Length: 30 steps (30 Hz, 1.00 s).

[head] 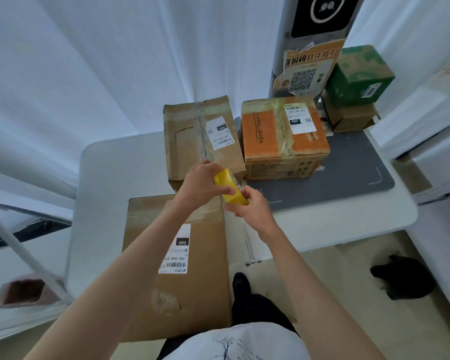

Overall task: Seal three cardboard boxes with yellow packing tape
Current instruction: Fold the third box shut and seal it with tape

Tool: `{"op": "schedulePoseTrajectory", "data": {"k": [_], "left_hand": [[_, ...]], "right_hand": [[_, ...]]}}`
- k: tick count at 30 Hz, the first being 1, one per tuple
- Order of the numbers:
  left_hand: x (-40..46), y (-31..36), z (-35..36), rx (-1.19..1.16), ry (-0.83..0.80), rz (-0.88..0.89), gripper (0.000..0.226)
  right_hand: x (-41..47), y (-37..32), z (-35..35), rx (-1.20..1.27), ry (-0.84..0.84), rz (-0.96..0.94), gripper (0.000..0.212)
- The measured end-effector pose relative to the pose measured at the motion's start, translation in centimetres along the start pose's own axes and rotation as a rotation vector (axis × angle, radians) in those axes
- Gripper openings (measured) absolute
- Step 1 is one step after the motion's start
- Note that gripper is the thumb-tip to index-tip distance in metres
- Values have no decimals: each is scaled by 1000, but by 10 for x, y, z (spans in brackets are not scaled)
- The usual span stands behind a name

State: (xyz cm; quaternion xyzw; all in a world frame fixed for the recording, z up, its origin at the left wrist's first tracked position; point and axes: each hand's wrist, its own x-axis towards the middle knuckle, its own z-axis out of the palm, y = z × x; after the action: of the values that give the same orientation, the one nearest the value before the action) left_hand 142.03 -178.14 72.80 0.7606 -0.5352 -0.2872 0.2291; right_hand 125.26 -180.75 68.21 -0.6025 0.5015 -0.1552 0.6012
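At far left, a pinkish block (pixel 21 291) with a dark hollow, holding a slanted white pole (pixel 16 245). Behind everything, white curtain folds (pixel 89 74).

On the white bench (pixel 109 183), nearest the camera, a large plain cardboard box (pixel 192 287) with a white shipping label (pixel 176 252) on top, its near end overhanging the bench edge. Beyond it, a second brown box (pixel 190 141), taped down the middle and carrying its own label, standing just beside the far end of the large one.

Above the gap between these two boxes, the left hand (pixel 203 183), fingers curled over the top of the yellow tape roll (pixel 230 187), thumb across its near side. Roll held in the air, tilted, over the far right corner of the large box. Right hand (pixel 250 206) just beside it, fingers (pixel 246 193) pinching at the roll's lower end; whether a loose tape end sits between them cannot be told.

Further right, an orange box (pixel 283 136) with yellowish tape across its top and a white label, resting on a grey mat (pixel 353 167) that covers the right part of the bench, just beside the second brown box. Behind it, a grey post (pixel 296 68) bearing an orange poster with a QR code and a black panel above. Right of the post, a green box (pixel 359 74) stacked on a small brown box (pixel 351 118).

On the floor at lower right, a dark shape (pixel 403 279), too blurred to identify. At bottom centre, a white printed shirt (pixel 239 344) and dark trouser legs.
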Motion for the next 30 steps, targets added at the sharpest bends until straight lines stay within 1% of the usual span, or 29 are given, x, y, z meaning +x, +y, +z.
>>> {"op": "schedulePoseTrajectory", "data": {"k": [5,9,14,19,23,25,30], "left_hand": [[-5,14,-14,33,133,25,53],[-10,24,-18,81,173,47,48],[-15,30,-18,91,214,55,42],[-19,33,-21,90,228,91,38],[-18,28,-25,6,249,93,17],[-18,24,-27,-12,245,69,16],[-15,17,-28,-99,170,-48,18]], "right_hand": [[-1,-19,4,83,12,-18,25],[0,-23,7,135,38,-19,24],[3,-22,11,138,72,-35,25],[3,-23,14,137,92,-47,28],[2,-23,16,120,107,-58,29],[1,-23,18,97,108,-65,31],[-3,-18,20,92,82,-72,32]]}}
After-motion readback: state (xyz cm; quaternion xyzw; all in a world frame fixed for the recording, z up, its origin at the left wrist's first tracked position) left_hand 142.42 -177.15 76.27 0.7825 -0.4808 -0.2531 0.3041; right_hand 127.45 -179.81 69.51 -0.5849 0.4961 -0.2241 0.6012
